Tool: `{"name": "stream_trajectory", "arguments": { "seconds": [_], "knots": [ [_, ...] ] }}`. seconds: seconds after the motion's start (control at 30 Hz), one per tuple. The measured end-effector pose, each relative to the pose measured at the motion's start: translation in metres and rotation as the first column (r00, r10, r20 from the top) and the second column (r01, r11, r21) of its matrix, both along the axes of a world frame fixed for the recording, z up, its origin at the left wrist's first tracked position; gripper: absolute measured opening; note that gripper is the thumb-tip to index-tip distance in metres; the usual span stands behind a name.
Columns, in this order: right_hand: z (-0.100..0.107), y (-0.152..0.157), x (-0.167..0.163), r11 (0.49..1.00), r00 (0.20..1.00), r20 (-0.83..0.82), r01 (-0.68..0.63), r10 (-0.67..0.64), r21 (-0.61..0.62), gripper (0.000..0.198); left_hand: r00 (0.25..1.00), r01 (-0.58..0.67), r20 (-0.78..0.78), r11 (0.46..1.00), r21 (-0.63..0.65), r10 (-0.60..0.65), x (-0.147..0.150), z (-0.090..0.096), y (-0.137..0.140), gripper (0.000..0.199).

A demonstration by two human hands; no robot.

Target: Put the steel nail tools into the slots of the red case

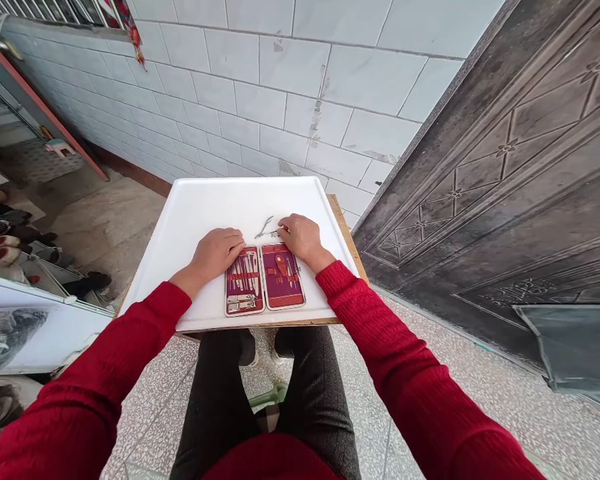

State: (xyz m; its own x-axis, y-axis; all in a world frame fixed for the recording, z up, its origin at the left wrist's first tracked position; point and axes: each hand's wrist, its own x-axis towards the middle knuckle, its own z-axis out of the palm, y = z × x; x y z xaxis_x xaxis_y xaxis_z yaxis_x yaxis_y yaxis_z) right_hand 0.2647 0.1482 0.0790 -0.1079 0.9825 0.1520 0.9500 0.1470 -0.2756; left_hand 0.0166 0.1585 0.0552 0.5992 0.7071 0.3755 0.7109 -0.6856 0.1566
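An opened manicure case lies flat on a white tray. Metal tools stand in its left half under a red strap, with nail clippers at the bottom. The purple right half holds a red leather piece and a few slim tools. My left hand rests at the case's upper left edge, fingers stretched loosely and holding nothing visible. Just beyond the case, my right hand has its fingertips pinched at silvery cuticle nippers, whose handles spread apart on the tray. Its fingers partly hide the grip.
The tray sits on a wooden table against a tiled wall. A dark patterned metal door is to the right. Shelves with shoes stand at left. My legs are under the table's near edge.
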Motion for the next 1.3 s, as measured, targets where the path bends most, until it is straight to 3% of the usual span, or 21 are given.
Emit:
{"name": "stream_trajectory", "arguments": {
  "seconds": [0.13,0.23,0.33,0.43,0.7,0.83,0.97,1.07,1.17,1.3],
  "knots": [
    [-0.005,0.002,0.002,1.0,0.999,-0.05,0.012,-0.012,0.011,0.031,0.998,-0.039,-0.056,0.999,-0.01,0.038,0.026,0.019,0.018,0.034],
    [-0.008,0.002,0.003,0.999,0.998,-0.066,0.001,0.002,0.033,0.031,0.97,-0.164,-0.186,0.986,-0.037,0.154,0.054,0.029,0.034,0.036],
    [-0.011,0.002,0.005,0.999,0.996,-0.085,-0.019,0.024,0.05,0.032,0.901,-0.309,-0.337,0.95,-0.052,0.274,0.075,0.033,0.044,0.04],
    [-0.014,0.004,0.006,0.998,0.993,-0.113,-0.023,0.03,0.063,0.033,0.864,-0.327,-0.414,0.944,-0.031,0.286,0.084,0.031,0.05,0.041],
    [-0.017,0.008,0.007,0.998,0.987,-0.161,0.01,0.001,0.064,0.034,0.857,-0.352,-0.401,0.936,0.004,0.324,0.098,0.019,0.066,0.029],
    [-0.018,0.007,0.007,0.997,0.963,-0.27,0.033,-0.011,0.077,0.029,0.867,-0.36,-0.363,0.933,0.021,0.342,0.095,0.019,0.071,0.024],
    [-0.014,0.008,0.006,0.995,0.869,-0.494,0.073,-0.03,0.068,0.016,0.914,-0.349,-0.202,0.936,0.055,0.352,0.081,0.025,0.07,0.03],
    [-0.011,0.01,0.003,0.999,0.728,-0.685,0.038,-0.019,0.012,0.018,0.959,-0.281,-0.002,0.955,0.094,0.282,0.076,0.028,0.057,0.029],
    [-0.012,0.01,0.0,0.999,0.609,-0.793,-0.031,0.0,-0.023,0.019,0.969,-0.247,0.012,0.964,0.097,0.247,0.081,0.028,0.038,0.027],
    [-0.018,0.012,-0.001,0.994,0.537,-0.842,-0.06,-0.041,-0.086,0.022,0.957,-0.289,0.023,0.955,0.067,0.288,0.085,0.028,0.014,0.033]
  ]
}}
